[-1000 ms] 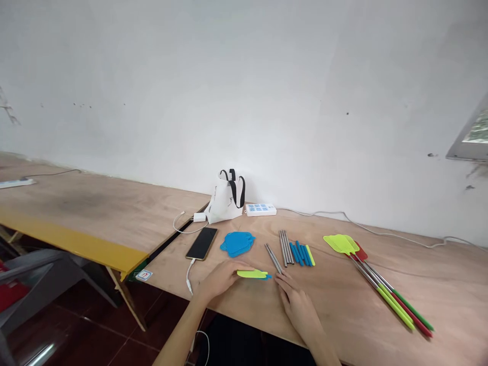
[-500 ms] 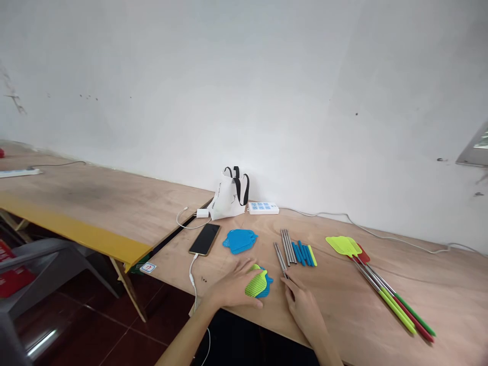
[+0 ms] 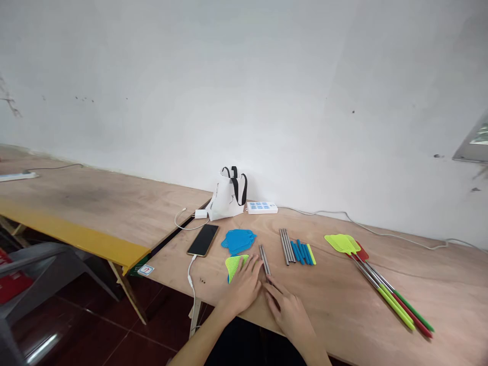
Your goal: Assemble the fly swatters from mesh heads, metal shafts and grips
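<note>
My left hand (image 3: 244, 288) lies flat with fingers stretched out on a lime-green swatter head (image 3: 234, 264) that rests on a blue one near the table's front edge. My right hand (image 3: 284, 306) lies beside it, fingers extended, its fingertips on the near end of two grey metal rods (image 3: 264, 258). A stack of blue swatter heads (image 3: 238, 240) sits just behind the left hand. Further right lie more grey rods (image 3: 285, 246) and blue and yellow-green handle grips (image 3: 303, 252).
A black phone (image 3: 203, 240) on a white cable lies left of the blue heads. A white bag (image 3: 227, 199) and power strip (image 3: 261, 207) stand by the wall. Assembled swatters (image 3: 375, 281) in lime, red and green lie at right. A yellow-edged table (image 3: 76, 236) adjoins on the left.
My left hand slid the green and blue swatter heads leftward and pressed them flat. My right hand moved left, bringing the two grey rods along next to the heads.
</note>
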`<state>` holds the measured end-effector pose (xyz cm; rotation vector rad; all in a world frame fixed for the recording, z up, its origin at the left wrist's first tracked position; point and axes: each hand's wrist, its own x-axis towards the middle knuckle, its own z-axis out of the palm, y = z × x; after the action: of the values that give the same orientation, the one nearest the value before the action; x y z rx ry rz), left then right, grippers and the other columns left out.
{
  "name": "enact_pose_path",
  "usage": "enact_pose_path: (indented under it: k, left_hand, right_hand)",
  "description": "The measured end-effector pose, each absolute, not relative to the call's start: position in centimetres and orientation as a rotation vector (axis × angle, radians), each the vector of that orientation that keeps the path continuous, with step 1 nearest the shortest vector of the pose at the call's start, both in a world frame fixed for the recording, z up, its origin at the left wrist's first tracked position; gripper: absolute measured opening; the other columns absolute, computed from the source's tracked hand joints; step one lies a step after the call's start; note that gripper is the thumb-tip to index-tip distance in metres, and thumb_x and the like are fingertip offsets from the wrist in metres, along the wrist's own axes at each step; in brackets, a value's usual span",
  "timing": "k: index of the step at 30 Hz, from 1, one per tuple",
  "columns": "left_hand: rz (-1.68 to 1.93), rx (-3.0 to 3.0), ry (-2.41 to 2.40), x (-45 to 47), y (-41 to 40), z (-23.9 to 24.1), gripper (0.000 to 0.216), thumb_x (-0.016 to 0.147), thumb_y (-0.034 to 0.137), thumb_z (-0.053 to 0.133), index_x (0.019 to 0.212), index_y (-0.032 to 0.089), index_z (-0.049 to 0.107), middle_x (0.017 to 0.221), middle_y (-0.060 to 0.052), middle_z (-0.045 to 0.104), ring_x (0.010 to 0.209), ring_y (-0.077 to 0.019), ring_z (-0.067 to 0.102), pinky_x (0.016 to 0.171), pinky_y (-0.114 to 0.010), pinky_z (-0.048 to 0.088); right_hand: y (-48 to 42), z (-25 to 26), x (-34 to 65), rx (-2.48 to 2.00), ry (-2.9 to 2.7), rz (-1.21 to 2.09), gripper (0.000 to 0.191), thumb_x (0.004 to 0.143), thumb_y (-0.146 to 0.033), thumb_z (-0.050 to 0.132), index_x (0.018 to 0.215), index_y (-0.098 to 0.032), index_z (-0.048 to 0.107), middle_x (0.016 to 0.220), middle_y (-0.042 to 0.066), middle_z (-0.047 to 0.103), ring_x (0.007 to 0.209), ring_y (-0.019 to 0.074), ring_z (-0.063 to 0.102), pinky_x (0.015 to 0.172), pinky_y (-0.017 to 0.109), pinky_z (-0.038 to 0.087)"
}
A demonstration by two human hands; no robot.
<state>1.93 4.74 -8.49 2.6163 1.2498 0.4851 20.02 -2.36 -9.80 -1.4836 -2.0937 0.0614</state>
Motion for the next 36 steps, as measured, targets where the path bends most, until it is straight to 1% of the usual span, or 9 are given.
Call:
enact_pose_path:
  k: [2, 5, 14, 16, 19, 23, 27, 32, 36]
  left_hand:
    - [0.501, 2.649, 1.184, 2.3, 4.7, -8.5, 0.059, 0.096, 0.014, 0.039, 0.154, 0.025, 0.037, 0.163, -0.009, 0.032, 0.153, -0.0267, 0.025, 0.125, -0.057, 0.021]
    - [0.503, 2.681, 1.128, 2.5, 4.5, -8.3, 0.055, 0.098, 0.015, 0.04, 0.151, 0.03, 0.041, 0.163, -0.006, 0.034, 0.153, -0.0266, 0.026, 0.125, -0.058, 0.021]
    - [0.492, 2.665, 1.16, 2.5, 4.1, -7.6, 0.051, 0.098, 0.015, 0.042, 0.146, 0.03, 0.049, 0.162, -0.006, 0.036, 0.151, -0.027, 0.03, 0.124, -0.057, 0.023]
    - [0.512, 2.659, 1.158, 2.6, 3.9, -7.3, 0.049, 0.099, 0.017, 0.042, 0.145, 0.03, 0.049, 0.161, -0.006, 0.037, 0.151, -0.0273, 0.031, 0.124, -0.056, 0.024]
    - [0.515, 2.65, 1.165, 2.6, 3.8, -7.1, 0.047, 0.1, 0.018, 0.042, 0.145, 0.03, 0.05, 0.16, -0.007, 0.039, 0.15, -0.0281, 0.032, 0.124, -0.057, 0.024]
    - [0.547, 2.663, 1.154, 2.6, 3.9, -7.4, 0.046, 0.101, 0.02, 0.041, 0.145, 0.03, 0.049, 0.16, -0.006, 0.04, 0.149, -0.0283, 0.034, 0.123, -0.058, 0.025]
    - [0.56, 2.697, 1.158, 2.6, 4.0, -7.7, 0.046, 0.101, 0.018, 0.042, 0.144, 0.03, 0.05, 0.159, -0.005, 0.041, 0.148, -0.0283, 0.036, 0.122, -0.058, 0.028]
    - [0.586, 2.709, 1.162, 2.7, 4.0, -7.7, 0.044, 0.101, 0.018, 0.043, 0.143, 0.03, 0.052, 0.158, -0.006, 0.043, 0.146, -0.0287, 0.039, 0.121, -0.059, 0.031]
    - [0.594, 2.714, 1.156, 2.7, 4.0, -7.9, 0.046, 0.1, 0.017, 0.045, 0.143, 0.03, 0.051, 0.159, -0.006, 0.042, 0.148, -0.0292, 0.036, 0.12, -0.059, 0.031]
  right_hand:
    - [-2.3, -8.9, 20.2, -1.366, -2.085, 0.242, 0.04, 0.101, -0.031, 0.044, 0.137, -0.031, 0.061, 0.142, 0.002, 0.06, 0.126, 0.0189, 0.062, 0.105, 0.033, 0.052]
    - [-1.7, -8.8, 21.6, -1.343, -1.984, 0.346, 0.042, 0.103, -0.039, 0.041, 0.141, -0.029, 0.057, 0.144, 0.003, 0.058, 0.133, 0.0175, 0.055, 0.112, 0.035, 0.047]
    - [0.6, -14.0, 29.5, -1.64, -1.817, -0.273, 0.048, 0.101, -0.035, 0.032, 0.143, -0.019, 0.052, 0.149, 0.012, 0.051, 0.14, 0.0279, 0.045, 0.119, 0.055, 0.033]
    - [1.5, -14.5, 31.7, -1.73, -1.784, -0.332, 0.052, 0.1, -0.034, 0.03, 0.145, -0.016, 0.05, 0.149, 0.016, 0.05, 0.14, 0.0296, 0.045, 0.117, 0.055, 0.034]
    - [3.1, -14.5, 34.3, -1.845, -1.837, -0.242, 0.058, 0.1, -0.031, 0.024, 0.151, -0.012, 0.042, 0.152, 0.015, 0.047, 0.141, 0.027, 0.045, 0.115, 0.048, 0.038]
    - [4.4, -13.4, 35.2, -1.912, -1.92, -0.136, 0.057, 0.098, -0.033, 0.026, 0.149, -0.016, 0.047, 0.149, 0.011, 0.052, 0.137, 0.0253, 0.05, 0.113, 0.045, 0.041]
    - [4.1, -12.6, 34.5, -2.077, -1.839, -0.056, 0.058, 0.099, -0.034, 0.024, 0.15, -0.019, 0.046, 0.152, 0.009, 0.048, 0.132, 0.024, 0.055, 0.109, 0.04, 0.045]
    - [3.3, -12.9, 34.3, -2.059, -1.832, -0.177, 0.055, 0.097, -0.03, 0.028, 0.143, -0.016, 0.053, 0.145, 0.013, 0.056, 0.13, 0.0259, 0.056, 0.102, 0.037, 0.05]
    - [3.7, -12.6, 34.2, -2.031, -1.859, -0.249, 0.052, 0.096, -0.026, 0.031, 0.143, -0.019, 0.053, 0.143, 0.011, 0.058, 0.118, 0.0233, 0.064, 0.095, 0.034, 0.052]
